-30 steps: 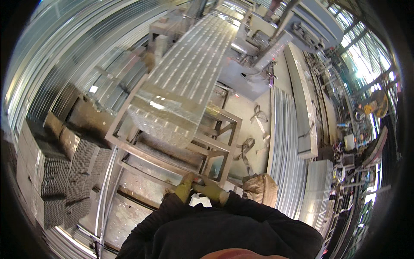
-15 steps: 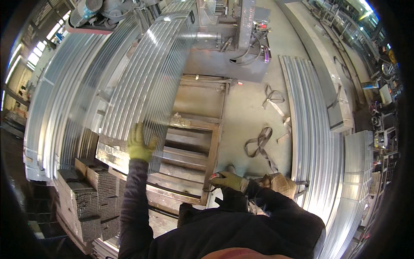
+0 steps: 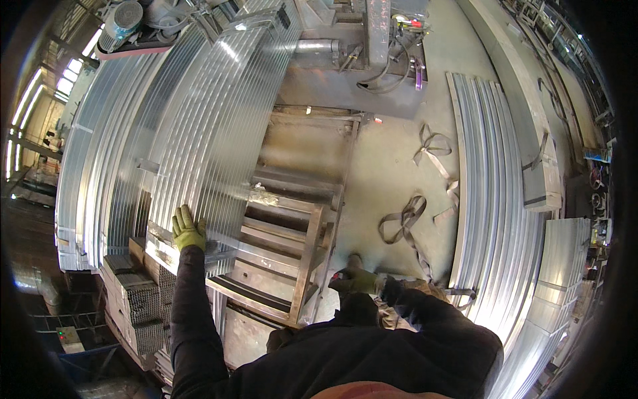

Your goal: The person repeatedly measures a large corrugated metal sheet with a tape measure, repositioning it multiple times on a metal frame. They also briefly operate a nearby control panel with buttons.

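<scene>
My left hand (image 3: 189,229), in a yellow-green glove, lies flat with its fingers spread on the near end of a long stack of shiny metal tubes (image 3: 193,156). Close to my body, my right hand (image 3: 357,282) is gloved too. Its fingers are closed around a small object with a dark and red end (image 3: 337,275), mostly hidden by the glove. Beneath and right of the tube stack stands a brown steel frame (image 3: 307,266) with several crossbars.
More metal tubes (image 3: 109,153) lie on the far left, above bundled square tubes (image 3: 136,306). Straps (image 3: 405,223) are on the floor to the right, beside another row of long metal profiles (image 3: 495,179). A machine with a motor (image 3: 126,16) stands at the upper left.
My left hand has moved left across the near end of the tubes. The right hand stays near my body, still closed. The whole view has shifted slightly.
</scene>
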Available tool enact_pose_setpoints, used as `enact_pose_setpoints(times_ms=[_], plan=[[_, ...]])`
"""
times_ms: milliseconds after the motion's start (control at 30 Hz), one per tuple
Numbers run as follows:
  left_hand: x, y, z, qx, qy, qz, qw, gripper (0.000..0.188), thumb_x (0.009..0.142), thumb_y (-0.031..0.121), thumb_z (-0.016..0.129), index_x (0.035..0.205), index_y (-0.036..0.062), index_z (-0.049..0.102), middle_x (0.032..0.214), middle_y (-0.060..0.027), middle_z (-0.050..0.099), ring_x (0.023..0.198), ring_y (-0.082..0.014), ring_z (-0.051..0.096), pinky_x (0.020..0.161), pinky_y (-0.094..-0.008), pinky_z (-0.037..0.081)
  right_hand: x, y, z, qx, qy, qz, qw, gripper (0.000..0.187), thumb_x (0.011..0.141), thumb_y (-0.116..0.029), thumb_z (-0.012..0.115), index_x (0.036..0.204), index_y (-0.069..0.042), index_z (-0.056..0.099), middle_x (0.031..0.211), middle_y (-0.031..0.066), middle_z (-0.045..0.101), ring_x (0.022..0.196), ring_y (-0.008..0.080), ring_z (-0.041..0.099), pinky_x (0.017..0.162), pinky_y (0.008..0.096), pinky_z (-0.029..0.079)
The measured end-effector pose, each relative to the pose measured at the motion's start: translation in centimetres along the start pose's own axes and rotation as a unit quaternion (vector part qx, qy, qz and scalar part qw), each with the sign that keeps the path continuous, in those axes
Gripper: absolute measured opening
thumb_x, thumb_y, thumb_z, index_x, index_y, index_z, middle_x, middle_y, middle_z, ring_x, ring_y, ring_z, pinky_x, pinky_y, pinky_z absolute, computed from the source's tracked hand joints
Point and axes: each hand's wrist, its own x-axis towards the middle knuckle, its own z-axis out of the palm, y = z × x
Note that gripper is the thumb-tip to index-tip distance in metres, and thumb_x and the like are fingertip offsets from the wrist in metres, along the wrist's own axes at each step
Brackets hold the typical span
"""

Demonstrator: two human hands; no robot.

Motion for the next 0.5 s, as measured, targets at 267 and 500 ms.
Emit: enact_pose_setpoints(times_ms=[267,500], plan=[[0.0,0.7,-0.9,-0.02,-0.003,-0.017,1.0,0.079,0.094,0.043,0.063,0.159,0.0122,0.03,0.16,-0.0217,0.037,0.142,-0.0493,0.039,0.117,-0.0583,0.032,1.0,-1.9,-1.3,0.023,0.011,0.005,1.0,0.047,0.086,-0.047,0.08,0.105,-0.005,0.068,0.084,0.007,0.066,0.077,0.0185,0.061,0.069,0.035,0.05],[-0.2,1.4,-1.6,-0.032,0.013,-0.025,0.999,0.081,0.092,0.041,0.065,0.159,0.0111,0.031,0.161,-0.0206,0.037,0.144,-0.046,0.037,0.118,-0.0567,0.03,3.1,-3.4,-3.6,-0.132,-0.087,0.023,0.987,0.068,0.087,-0.061,0.073,0.117,0.0,0.065,0.109,0.0175,0.068,0.1,0.0259,0.063,0.089,0.0382,0.05]])
